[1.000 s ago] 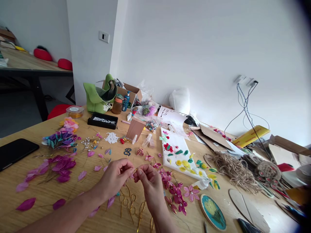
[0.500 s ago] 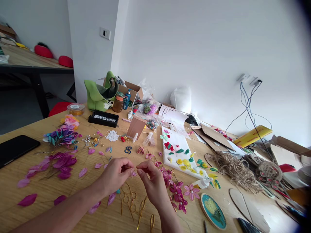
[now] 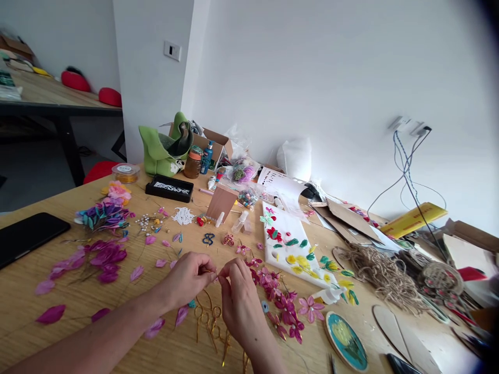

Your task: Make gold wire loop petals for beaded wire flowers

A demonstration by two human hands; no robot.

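Observation:
My left hand [image 3: 191,278] and my right hand [image 3: 241,296] meet over the near middle of the table, thumbs and fingertips pinched together. Whatever lies between the fingertips is too small and hidden to name; a thin gold-coloured bit shows at the left fingertips. Below the hands lie several gold wire loops [image 3: 212,317] with twisted stems. Magenta wire-framed flowers [image 3: 286,306] spread just right of my right hand. Left of my left hand, loose pink petals [image 3: 136,273] and a pile of magenta petals [image 3: 109,257] rest on the wood.
Farther back stand a brown block [image 3: 221,202], a black tray [image 3: 169,188] and a green felt bag [image 3: 159,150]. A white foam board [image 3: 286,234] bears coloured petals. To the right are a round painted hoop [image 3: 346,340] and tangled twine [image 3: 384,275]; a black phone [image 3: 33,236] lies left.
My right hand has turned so its back shows more, and its fingers have drawn closer together. My left hand stays nearly in place, still pinched. The whole view has shifted slightly.

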